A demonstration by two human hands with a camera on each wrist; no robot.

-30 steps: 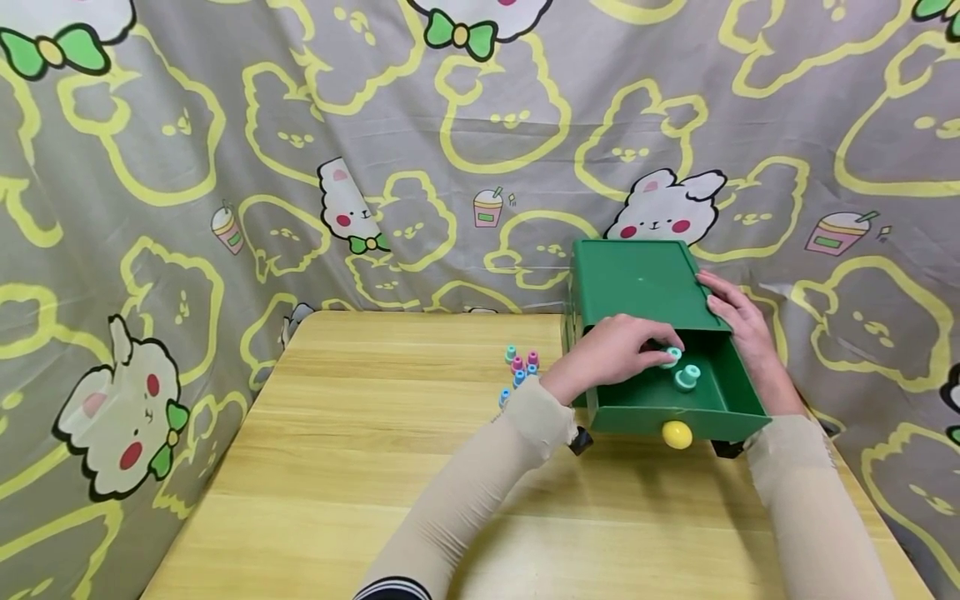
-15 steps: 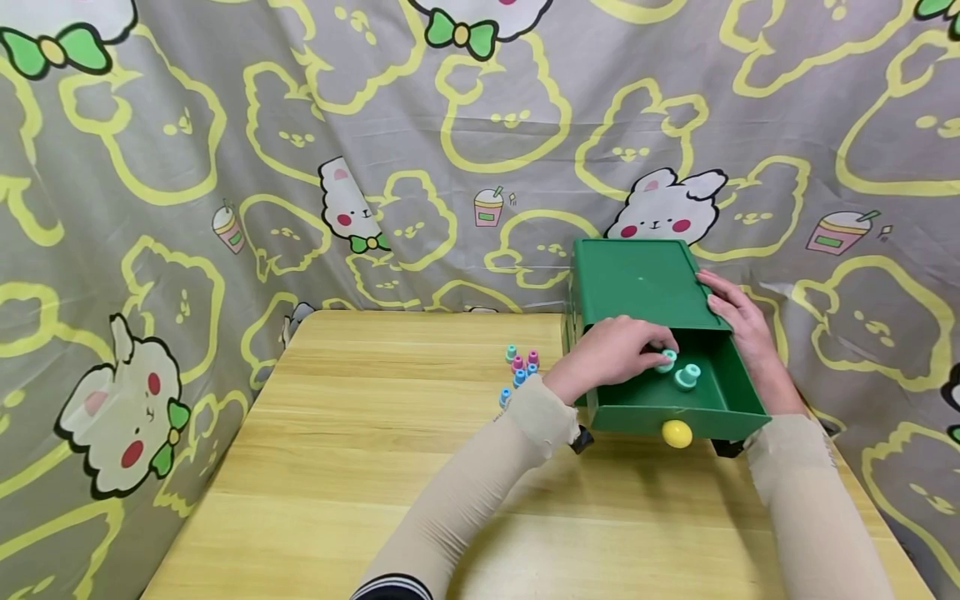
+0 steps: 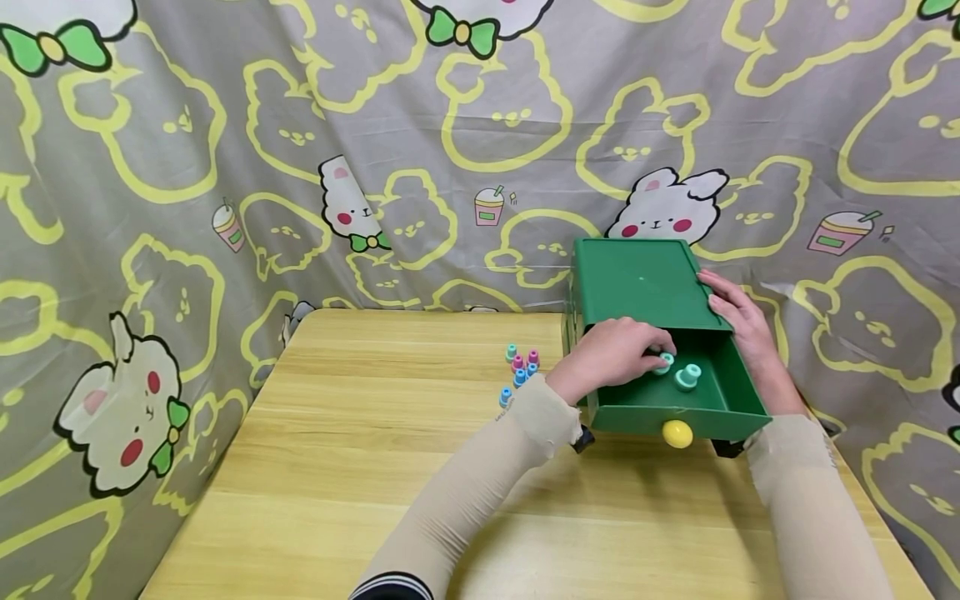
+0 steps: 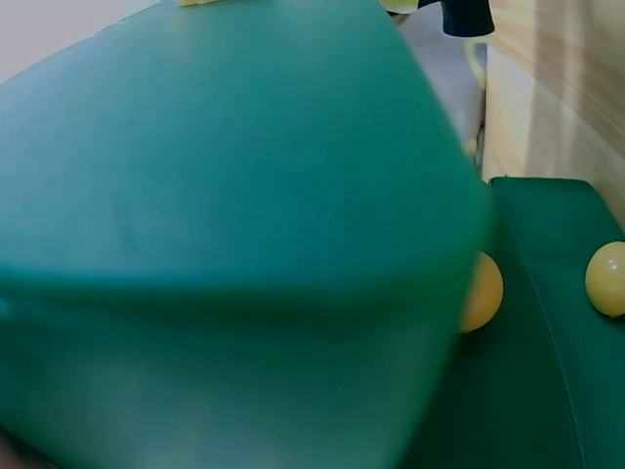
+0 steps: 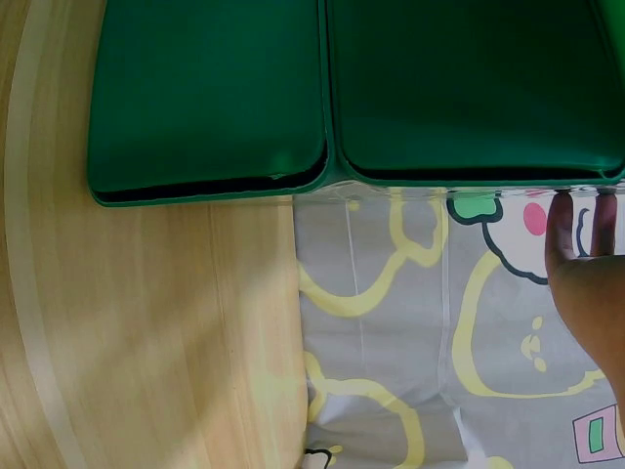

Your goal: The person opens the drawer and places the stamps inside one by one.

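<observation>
In the head view, my left hand (image 3: pixel 611 354) reaches over the open green drawer (image 3: pixel 622 421) and pinches a mint-green peg (image 3: pixel 665 363) with a round, flared base. A second mint-green peg (image 3: pixel 687 377) stands on the drawer floor just right of it. My right hand (image 3: pixel 746 321) rests with extended fingers against the right side of the green drawer cabinet (image 3: pixel 641 283). The right wrist view catches the fingers of this hand (image 5: pixel 591 278) at the cabinet's side. Green plastic fills most of the left wrist view, which hides the pinching fingers.
Several small blue, pink and mint pegs (image 3: pixel 519 367) stand on the wooden table (image 3: pixel 360 433), left of the cabinet. A yellow knob (image 3: pixel 677 433) sticks out from the drawer front. Black feet (image 3: pixel 581 439) show under the cabinet. A patterned curtain (image 3: pixel 420 275) hangs behind.
My left hand has shifted slightly left within the drawer with the pinched peg. The right hand and the cabinet stay where they were.
</observation>
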